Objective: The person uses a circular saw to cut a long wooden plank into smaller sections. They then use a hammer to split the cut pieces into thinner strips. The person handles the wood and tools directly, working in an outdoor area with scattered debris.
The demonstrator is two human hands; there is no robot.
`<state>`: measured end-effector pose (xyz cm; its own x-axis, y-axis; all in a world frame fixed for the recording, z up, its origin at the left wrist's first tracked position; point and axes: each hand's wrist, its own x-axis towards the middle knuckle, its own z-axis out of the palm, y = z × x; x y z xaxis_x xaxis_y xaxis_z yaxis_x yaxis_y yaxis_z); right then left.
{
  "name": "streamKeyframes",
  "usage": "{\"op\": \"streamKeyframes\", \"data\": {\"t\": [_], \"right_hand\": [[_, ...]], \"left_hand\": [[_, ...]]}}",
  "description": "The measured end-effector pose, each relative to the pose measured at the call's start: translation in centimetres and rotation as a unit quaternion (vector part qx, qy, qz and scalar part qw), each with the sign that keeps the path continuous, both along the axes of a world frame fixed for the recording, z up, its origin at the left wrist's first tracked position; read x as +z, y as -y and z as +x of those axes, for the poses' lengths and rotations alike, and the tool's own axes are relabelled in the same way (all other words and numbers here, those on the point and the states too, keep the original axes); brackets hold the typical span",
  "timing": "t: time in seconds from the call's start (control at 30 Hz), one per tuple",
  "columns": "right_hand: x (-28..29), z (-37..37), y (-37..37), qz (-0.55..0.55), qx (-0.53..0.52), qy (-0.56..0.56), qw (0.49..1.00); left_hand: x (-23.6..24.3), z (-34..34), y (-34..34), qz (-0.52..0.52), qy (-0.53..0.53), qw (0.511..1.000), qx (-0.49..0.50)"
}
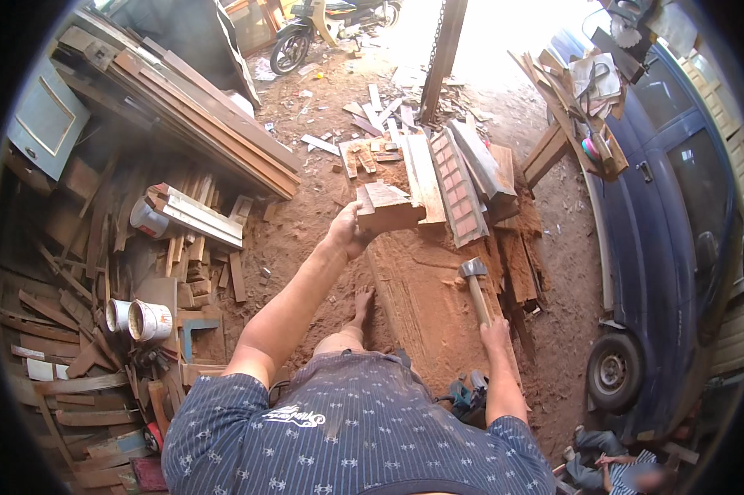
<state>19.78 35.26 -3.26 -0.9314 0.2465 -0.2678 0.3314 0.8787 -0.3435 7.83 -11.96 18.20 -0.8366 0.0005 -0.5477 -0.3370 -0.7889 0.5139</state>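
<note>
My left hand (346, 231) grips a chunky wooden block (388, 210), held up over the far part of a sawdust-covered wooden bench (409, 318). My right hand (494, 334) is wrapped round the wooden handle of a hatchet-like tool (475, 280), whose metal head points away from me above the bench's right side. Beyond the block lie a pale board (424, 169), a piece with a row of reddish squares (456, 181) and a dark weathered beam (487, 173).
Wood piles (75, 346) and white buckets (151, 322) line the left. A blue car (661, 247) stands at the right, with a seated person (623, 470) near its lower end. A post (440, 62) rises behind the bench; a motorbike (322, 33) stands farther back.
</note>
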Motion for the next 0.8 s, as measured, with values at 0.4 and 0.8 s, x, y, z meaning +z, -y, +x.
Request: {"op": "streamKeyframes", "data": {"t": [0.4, 0.8], "right_hand": [[3.3, -6.6, 19.9, -0.663, -0.085, 0.361, 0.650], [8.1, -9.6, 26.1, -0.382, 0.064, -0.015, 0.922]], "left_hand": [[-13.1, 14.1, -7.4, -0.125, 0.101, 0.979, -0.124], [-23.1, 9.7, -3.9, 0.214, 0.152, 0.964, -0.047]]}}
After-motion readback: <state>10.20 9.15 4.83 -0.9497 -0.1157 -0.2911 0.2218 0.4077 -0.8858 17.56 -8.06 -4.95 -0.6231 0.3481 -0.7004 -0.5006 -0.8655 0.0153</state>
